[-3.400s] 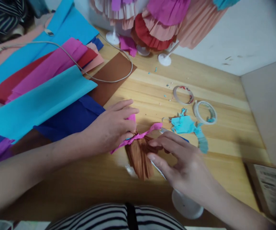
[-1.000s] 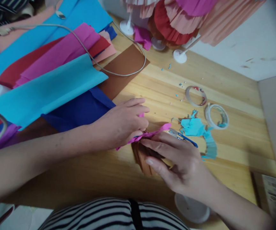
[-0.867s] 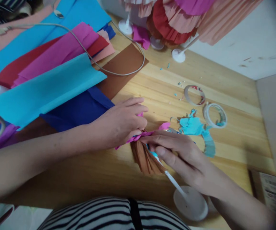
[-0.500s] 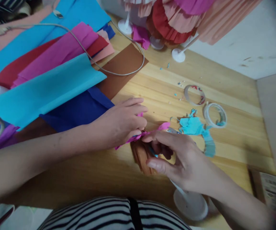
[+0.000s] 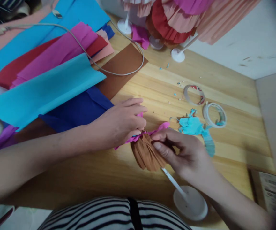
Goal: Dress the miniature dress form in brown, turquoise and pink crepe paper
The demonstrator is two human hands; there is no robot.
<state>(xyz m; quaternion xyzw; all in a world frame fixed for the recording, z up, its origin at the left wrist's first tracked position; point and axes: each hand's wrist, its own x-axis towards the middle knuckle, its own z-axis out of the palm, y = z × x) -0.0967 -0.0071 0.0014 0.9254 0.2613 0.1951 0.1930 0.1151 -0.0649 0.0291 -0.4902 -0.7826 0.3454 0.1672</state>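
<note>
Brown pleated crepe paper (image 5: 146, 155) fans out like a small skirt around the top of a white stand (image 5: 173, 182), which lies tilted with its round base at the table's front. Pink crepe paper (image 5: 160, 126) is gathered at the upper end of the pleats. My left hand (image 5: 125, 123) is closed there, thumb and forefinger pinching the pink paper, its other fingers stretched out. From the right, my right hand (image 5: 185, 151) pinches the brown pleats between thumb and forefinger. What lies under the left fingers is mostly hidden.
Sheets of coloured crepe paper (image 5: 47, 86) pile up at left, with a grey cable (image 5: 118, 74) across them. Two tape rolls (image 5: 214, 115) and turquoise scraps (image 5: 191, 125) lie at right. Ruffled paper skirts (image 5: 176, 22) on white stands line the back.
My right thumb and forefinger have come together on the brown pleats, which now spread wider and show more. The stand's stem has come into view. My left hand stays put.
</note>
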